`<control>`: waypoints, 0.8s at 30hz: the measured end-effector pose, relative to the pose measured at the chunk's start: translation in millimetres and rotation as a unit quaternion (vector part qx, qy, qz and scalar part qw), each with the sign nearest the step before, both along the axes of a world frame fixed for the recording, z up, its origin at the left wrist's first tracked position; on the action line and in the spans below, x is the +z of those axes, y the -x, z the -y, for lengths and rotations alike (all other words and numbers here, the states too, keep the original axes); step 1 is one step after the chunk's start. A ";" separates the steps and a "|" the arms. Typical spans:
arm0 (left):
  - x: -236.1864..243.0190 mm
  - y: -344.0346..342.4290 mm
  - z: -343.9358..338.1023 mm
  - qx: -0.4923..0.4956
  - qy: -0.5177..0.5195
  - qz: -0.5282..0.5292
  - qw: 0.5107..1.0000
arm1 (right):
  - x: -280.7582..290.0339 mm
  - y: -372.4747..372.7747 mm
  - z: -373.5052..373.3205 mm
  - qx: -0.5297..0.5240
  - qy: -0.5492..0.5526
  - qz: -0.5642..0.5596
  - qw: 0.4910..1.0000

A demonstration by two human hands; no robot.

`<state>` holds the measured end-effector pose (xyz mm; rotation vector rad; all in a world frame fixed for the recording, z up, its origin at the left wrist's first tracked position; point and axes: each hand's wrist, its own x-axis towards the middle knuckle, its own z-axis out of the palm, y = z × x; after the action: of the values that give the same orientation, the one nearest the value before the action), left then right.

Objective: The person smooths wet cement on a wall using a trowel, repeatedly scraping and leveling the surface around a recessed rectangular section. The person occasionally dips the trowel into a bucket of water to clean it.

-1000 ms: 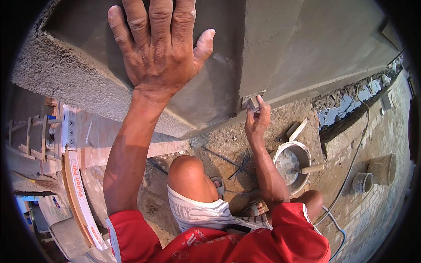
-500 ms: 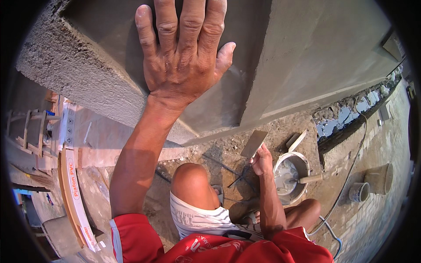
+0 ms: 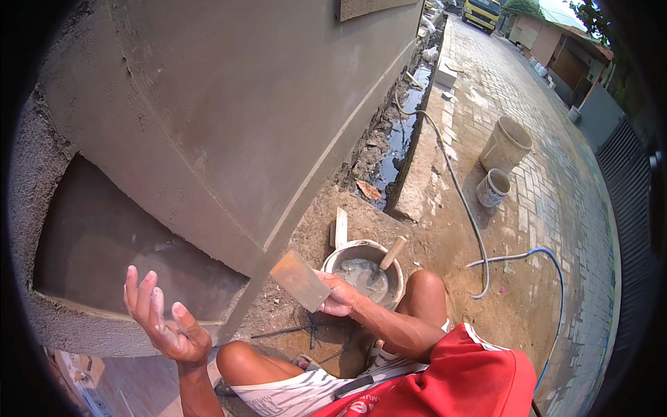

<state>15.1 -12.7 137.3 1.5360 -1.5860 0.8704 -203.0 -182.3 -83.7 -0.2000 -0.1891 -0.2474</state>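
My left hand [image 3: 167, 323] is raised before the recessed panel of a plastered wall [image 3: 208, 118], apart from the surface. Its fingers are spread and bent, dusted with pale residue, and hold nothing. In my right hand [image 3: 338, 295] is a flat rectangular scraper plate [image 3: 300, 280], grey with a brownish patch, gripped by its lower edge. Just beyond that hand stands a bucket [image 3: 398, 278] with wet grey mix [image 3: 361, 273] inside. A wooden-handled trowel [image 3: 392, 254] leans in the mix, its blade partly sunk.
A pale board [image 3: 341, 228] stands beside the bucket. Farther off run a water-filled ditch [image 3: 394, 156] and a hose [image 3: 455, 170]. Two dirty pails [image 3: 506, 142] sit by the paved road [image 3: 549, 201]. A yellow truck [image 3: 481, 14] is at the far end.
My left hand has come off the wall and down to the left, its fingers now curled upward. The view has swung right toward the road. My right hand still holds the scraper plate.
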 end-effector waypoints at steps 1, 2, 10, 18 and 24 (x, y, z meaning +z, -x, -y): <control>-17.1 15.7 2.3 -0.031 -0.023 -0.120 0.992 | 3.7 1.1 -0.1 -0.021 -0.022 -0.062 0.998; -33.0 32.2 6.4 -0.066 -0.039 -0.239 0.968 | 17.8 5.8 -2.0 -0.046 -0.038 -0.123 0.991; -104.7 96.8 38.7 -0.306 -0.076 -0.813 0.489 | 44.7 3.2 -28.8 0.014 -0.147 -0.014 0.989; -155.9 103.6 32.9 -0.357 -0.144 -0.830 0.404 | 55.8 22.8 -39.7 -0.014 -0.216 -0.185 0.958; -199.9 105.7 9.2 -0.337 0.010 -0.849 0.407 | 24.1 16.6 -36.8 0.032 0.009 -0.329 0.944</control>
<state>-90.6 -21.9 -62.6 0.6873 -0.2863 -1.0539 -219.6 -145.4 -59.6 -0.2839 0.4658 -0.1033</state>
